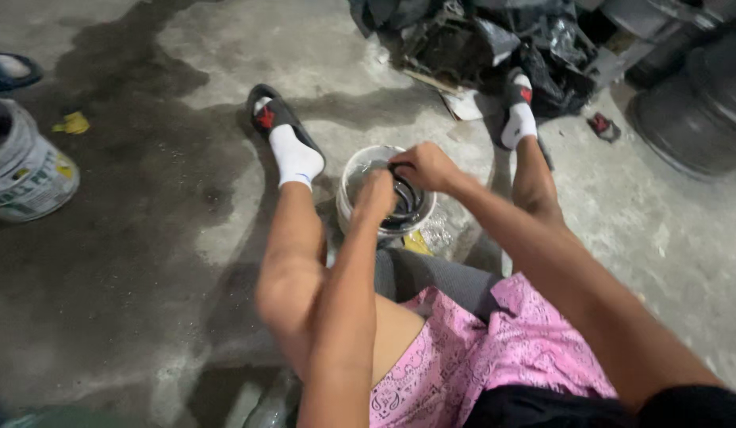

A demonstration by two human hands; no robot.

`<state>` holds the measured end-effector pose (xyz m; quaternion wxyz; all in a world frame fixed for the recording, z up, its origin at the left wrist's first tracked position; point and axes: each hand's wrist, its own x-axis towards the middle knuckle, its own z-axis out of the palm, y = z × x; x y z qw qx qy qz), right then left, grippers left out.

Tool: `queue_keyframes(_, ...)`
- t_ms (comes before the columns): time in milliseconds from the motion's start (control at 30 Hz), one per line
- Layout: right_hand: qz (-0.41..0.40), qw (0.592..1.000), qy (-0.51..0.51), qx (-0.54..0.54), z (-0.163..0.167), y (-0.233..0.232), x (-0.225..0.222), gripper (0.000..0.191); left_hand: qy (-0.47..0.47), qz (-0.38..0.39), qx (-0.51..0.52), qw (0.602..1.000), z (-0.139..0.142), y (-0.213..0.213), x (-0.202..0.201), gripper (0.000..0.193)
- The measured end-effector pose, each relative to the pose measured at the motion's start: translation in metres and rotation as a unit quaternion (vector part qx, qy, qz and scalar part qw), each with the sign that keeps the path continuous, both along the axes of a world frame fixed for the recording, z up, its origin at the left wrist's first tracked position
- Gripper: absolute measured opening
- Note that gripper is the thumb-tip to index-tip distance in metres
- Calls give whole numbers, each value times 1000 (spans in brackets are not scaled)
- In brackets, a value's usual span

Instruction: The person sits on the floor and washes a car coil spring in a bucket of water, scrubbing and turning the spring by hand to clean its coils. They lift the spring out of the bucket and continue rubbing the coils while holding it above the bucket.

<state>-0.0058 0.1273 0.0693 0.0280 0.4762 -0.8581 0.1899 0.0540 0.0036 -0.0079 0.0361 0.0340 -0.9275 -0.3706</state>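
Observation:
Both my hands are over a small clear plastic tub [354, 178] of dark liquid that stands on the concrete floor between my feet. My left hand [376, 196] and my right hand [426, 166] together grip a dark ring-shaped part [408, 202], a rubber seal or bearing by its look, held at the tub's mouth. The part is half hidden by my fingers. I sit low, knees apart, in pink patterned shorts, white socks and black slides.
A paint bucket [23, 170] stands at the left edge, with a yellow scrap [72, 123] behind it. Dark bags and debris [495, 43] are piled beyond the tub. Black tyres [697, 103] sit at the far right. Wet stains darken the floor on the left.

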Motion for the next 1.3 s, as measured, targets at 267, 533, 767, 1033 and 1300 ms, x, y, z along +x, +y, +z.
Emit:
queue_keyframes(267,-177,982,-53,-33,-41,44,17,19,64,42,74,994,-7,17,-8,19)
queue_keyframes(533,-188,979,-67,31,-39,60,23,23,26,27,100,994,1,10,-2,26)
queue_keyframes(767,-117,992,-9,48,-10,26,18,21,54,-6,65,996,-2,7,-1,21)
queue_keyframes(1033,-299,853,-399,-152,-31,54,71,31,13,23,129,991,15,13,6,23)
queue_keyframes(1300,-181,973,-113,90,-11,41,34,34,119,-50,121,984,-2,0,-1,26)
